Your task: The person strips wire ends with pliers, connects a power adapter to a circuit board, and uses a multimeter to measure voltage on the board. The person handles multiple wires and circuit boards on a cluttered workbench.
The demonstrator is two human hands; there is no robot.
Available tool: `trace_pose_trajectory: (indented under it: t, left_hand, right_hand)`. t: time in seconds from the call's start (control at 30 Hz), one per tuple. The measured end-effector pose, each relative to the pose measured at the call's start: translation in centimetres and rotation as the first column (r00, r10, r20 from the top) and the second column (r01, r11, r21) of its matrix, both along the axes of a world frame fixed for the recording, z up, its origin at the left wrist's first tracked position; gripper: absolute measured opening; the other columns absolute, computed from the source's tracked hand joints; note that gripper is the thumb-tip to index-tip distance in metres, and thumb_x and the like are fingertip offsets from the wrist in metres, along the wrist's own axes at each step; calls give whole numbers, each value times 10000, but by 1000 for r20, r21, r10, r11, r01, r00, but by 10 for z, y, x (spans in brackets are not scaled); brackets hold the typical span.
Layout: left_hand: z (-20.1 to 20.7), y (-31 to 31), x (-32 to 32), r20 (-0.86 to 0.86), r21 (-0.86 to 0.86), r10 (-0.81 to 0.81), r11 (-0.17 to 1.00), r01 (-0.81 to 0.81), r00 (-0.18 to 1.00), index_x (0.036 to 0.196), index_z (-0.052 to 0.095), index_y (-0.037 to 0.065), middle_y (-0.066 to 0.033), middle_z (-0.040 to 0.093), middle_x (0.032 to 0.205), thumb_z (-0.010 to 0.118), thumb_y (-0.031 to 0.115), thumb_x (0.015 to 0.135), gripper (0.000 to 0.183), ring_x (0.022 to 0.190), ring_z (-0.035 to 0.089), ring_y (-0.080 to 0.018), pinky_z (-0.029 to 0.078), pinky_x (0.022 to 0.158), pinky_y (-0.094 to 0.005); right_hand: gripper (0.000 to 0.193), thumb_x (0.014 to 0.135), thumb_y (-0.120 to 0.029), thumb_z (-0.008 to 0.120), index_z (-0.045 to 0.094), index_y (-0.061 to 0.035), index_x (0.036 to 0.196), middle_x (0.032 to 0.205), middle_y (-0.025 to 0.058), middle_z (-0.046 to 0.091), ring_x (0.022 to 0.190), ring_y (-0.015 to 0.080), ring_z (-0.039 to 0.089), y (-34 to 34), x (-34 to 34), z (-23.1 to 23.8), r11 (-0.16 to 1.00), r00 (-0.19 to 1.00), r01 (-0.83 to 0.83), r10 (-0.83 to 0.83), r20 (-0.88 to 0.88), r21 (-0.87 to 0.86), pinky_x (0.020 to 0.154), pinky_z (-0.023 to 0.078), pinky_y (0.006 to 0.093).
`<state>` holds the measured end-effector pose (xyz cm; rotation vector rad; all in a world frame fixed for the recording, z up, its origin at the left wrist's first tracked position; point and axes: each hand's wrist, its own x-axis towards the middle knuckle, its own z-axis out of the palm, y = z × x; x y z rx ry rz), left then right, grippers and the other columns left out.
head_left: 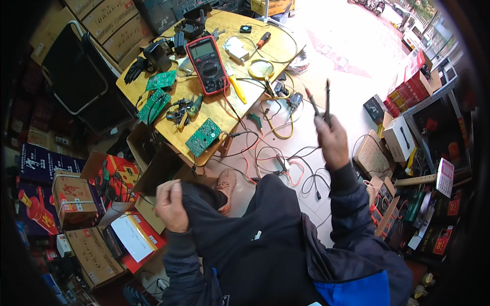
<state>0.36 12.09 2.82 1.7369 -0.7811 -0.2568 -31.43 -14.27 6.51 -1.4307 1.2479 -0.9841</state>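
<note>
My right hand [333,140] is raised at the right, above the floor, closed round two slim test probes [326,97]. One probe has a reddish tip; the other is dark, and their tips point up and stand apart. Beside my left knee, my left hand [172,206] has its fingers curled in; whatever they may hold is hidden. On the wooden table [240,25] ahead lies a red-and-black multimeter [208,66] with a lead running down from it. A green circuit board [202,137] sits at the table's near corner.
Several more circuit boards [153,107], a yellow knife [237,89], a screwdriver [263,41] and a magnifier [261,69] lie on the table. Cables [301,171] tangle over the floor. Cardboard boxes [94,255] crowd the left; a shelf with a calculator [445,177] stands right.
</note>
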Motion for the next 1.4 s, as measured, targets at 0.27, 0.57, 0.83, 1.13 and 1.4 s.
trace_pose_trajectory:
  t: [0.27,0.57,0.83,1.13,1.4]
  left_hand:
    - [-37,15,28,338,178,94,971,-161,937,895,686,18,-79,632,891,685,103,958,106,837,606,-231,488,738,-351]
    - [-36,2,32,467,137,90,975,-173,879,873,690,52,-109,641,865,731,54,876,42,796,602,-328,487,710,-429]
    - [-42,4,35,461,133,103,974,-183,882,857,685,59,-107,646,869,743,58,855,58,801,615,-324,500,710,-431]
    - [-43,12,32,478,124,119,972,-201,870,862,693,58,-103,645,867,747,77,861,57,799,610,-324,499,707,-426]
    - [-41,22,31,506,141,88,973,-183,858,875,701,68,-69,634,860,739,71,879,39,778,584,-268,475,694,-387]
  right_hand:
    - [438,946,-271,649,631,92,1191,929,181,665,862,255,629,-206,115,20,898,915,-170,-9,-404,-406,805,514,373]
    - [387,925,-260,638,658,14,1198,1105,280,724,1081,434,690,-313,232,-42,730,426,-578,-111,-898,-365,948,531,491]
    - [468,888,-271,697,635,-63,1303,1215,249,678,1146,420,643,-302,177,-21,645,710,-441,-174,-683,-624,973,514,493]
    - [329,896,-74,675,661,-96,1223,1202,125,685,1164,333,625,-173,84,-14,319,891,-335,-199,-408,-887,1042,437,433]
    - [254,911,-59,676,687,-28,1163,1123,163,716,1090,331,676,12,-32,-112,782,919,-25,-227,-322,-623,986,507,397]
